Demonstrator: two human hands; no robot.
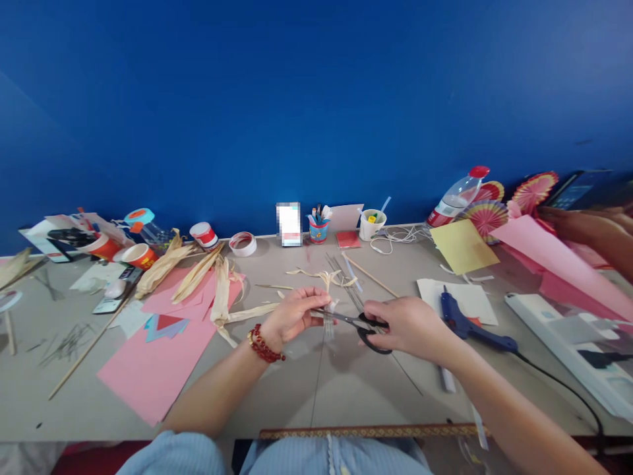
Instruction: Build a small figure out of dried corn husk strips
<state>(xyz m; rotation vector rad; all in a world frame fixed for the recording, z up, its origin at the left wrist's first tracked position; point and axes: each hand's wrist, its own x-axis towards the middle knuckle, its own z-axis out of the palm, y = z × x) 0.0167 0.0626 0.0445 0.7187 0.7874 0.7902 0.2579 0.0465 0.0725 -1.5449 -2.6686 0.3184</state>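
My left hand (302, 310) pinches a small bundle of pale dried corn husk (328, 284), its strips fanning out above the fingers and a whitish end hanging below. In my right hand (395, 323) is a pair of scissors (372, 339) with black handles. The blades point left and lie across the bundle just under my left fingertips. Whether the blades are fully closed on it is hard to make out. Thin wires (346, 282) and a wooden stick (370, 274) lie on the table behind my hands.
Pink paper (153, 382) and dried husks (222, 290) lie to the left. At right are a blue glue gun (469, 326) with a cord, a white power strip (558, 343) and a plastic bottle (457, 198). A phone (289, 224) and pen cup (318, 231) stand by the wall. Another person's arm (593, 231) reaches in.
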